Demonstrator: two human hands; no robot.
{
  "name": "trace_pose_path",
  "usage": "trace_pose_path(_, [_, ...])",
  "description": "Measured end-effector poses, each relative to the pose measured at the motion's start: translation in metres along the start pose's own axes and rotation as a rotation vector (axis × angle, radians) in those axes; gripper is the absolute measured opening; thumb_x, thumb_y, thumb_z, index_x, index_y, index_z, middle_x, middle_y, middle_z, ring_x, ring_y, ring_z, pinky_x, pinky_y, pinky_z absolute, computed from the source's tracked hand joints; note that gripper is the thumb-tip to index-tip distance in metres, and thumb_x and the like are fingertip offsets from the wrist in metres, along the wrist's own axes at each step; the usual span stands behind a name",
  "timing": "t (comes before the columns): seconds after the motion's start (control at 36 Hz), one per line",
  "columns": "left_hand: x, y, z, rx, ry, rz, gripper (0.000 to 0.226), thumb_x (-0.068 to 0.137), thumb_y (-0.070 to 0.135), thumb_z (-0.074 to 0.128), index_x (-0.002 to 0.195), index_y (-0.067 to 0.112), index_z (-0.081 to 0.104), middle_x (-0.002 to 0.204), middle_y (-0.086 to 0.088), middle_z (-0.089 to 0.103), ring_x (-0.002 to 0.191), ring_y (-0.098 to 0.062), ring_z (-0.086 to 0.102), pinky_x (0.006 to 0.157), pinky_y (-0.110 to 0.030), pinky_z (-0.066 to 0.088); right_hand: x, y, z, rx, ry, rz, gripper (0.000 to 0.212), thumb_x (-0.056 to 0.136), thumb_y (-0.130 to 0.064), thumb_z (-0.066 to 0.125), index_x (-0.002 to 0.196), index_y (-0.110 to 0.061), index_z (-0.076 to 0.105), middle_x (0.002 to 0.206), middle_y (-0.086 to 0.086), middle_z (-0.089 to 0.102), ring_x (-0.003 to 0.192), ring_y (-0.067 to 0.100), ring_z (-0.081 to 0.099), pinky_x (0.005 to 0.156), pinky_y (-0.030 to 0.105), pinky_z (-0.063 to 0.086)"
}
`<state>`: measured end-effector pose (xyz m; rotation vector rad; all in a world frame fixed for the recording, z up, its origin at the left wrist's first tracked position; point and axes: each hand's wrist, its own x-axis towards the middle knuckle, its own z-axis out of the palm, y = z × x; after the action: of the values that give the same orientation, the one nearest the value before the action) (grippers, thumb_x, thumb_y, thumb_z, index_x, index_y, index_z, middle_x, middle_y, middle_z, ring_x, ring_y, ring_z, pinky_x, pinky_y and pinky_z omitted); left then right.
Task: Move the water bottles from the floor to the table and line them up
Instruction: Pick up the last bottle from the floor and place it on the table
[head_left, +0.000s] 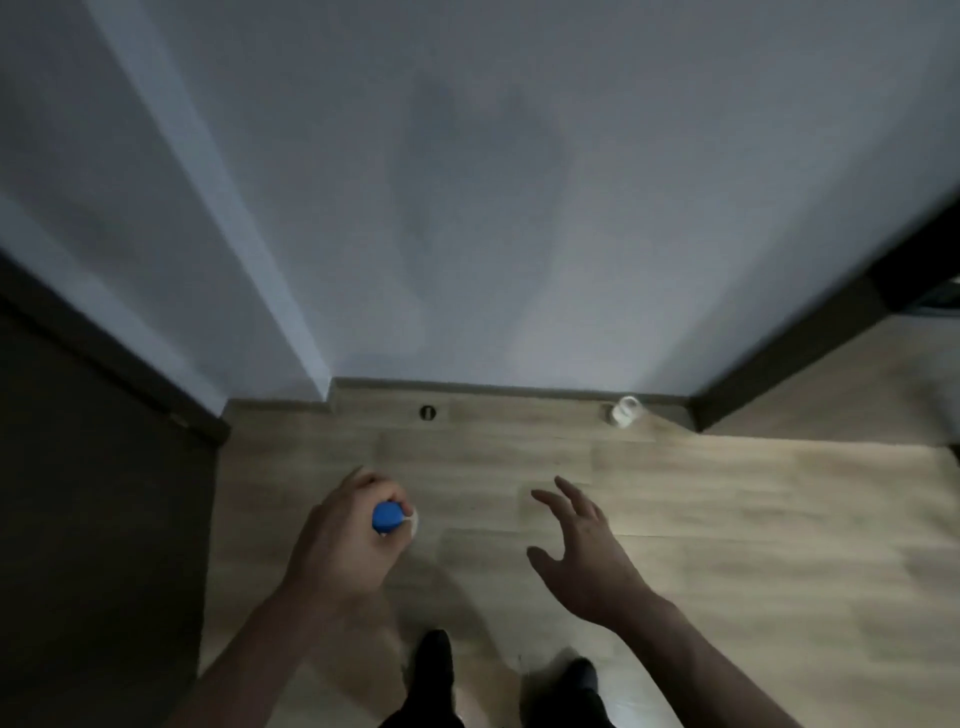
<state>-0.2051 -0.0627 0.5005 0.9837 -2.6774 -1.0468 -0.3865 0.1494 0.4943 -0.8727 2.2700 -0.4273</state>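
Observation:
My left hand (343, 535) is closed around a water bottle (390, 517); only its blue cap and a bit of its clear shoulder show from above, the body is hidden by my fingers. My right hand (582, 545) hovers over the wooden floor with its fingers spread and nothing in it. A second clear bottle with a white cap (625, 410) stands on the floor by the baseboard, far ahead and to the right of my right hand. No table is in view.
A pale wall fills the upper view and meets the wooden floor (727, 519) at a baseboard (493, 388). Dark furniture or door panels flank the left (93, 493) and right (810, 338). A small round floor fitting (427, 412) sits near the wall. My dark shoes (436, 660) are below.

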Motion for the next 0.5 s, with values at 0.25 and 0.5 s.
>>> trace_pose_path(0.25, [0.036, 0.146, 0.049, 0.114, -0.152, 0.225, 0.016, 0.074, 0.026, 0.075, 0.075, 0.032, 0.060, 0.093, 0.020, 0.057, 0.078, 0.002, 0.058, 0.066, -0.027, 0.049, -0.075, 0.094, -0.080, 0.097, 0.186, 0.133, 0.070, 0.093, -0.042, 0.064, 0.154, -0.035, 0.030, 0.167, -0.007, 0.013, 0.152, 0.018, 0.017, 0.119, 0.032, 0.027])
trace_pose_path(0.5, [0.036, 0.308, 0.143, 0.040, -0.149, 0.379, 0.015, 0.071, 0.024, 0.074, 0.075, 0.032, 0.062, 0.084, 0.020, 0.062, 0.079, 0.001, 0.059, 0.069, -0.031, 0.051, -0.159, 0.231, -0.162, 0.133, 0.307, 0.189, 0.069, 0.092, -0.041, 0.065, 0.153, -0.033, 0.034, 0.167, -0.005, 0.015, 0.152, 0.018, 0.019, 0.119, 0.028, 0.024])
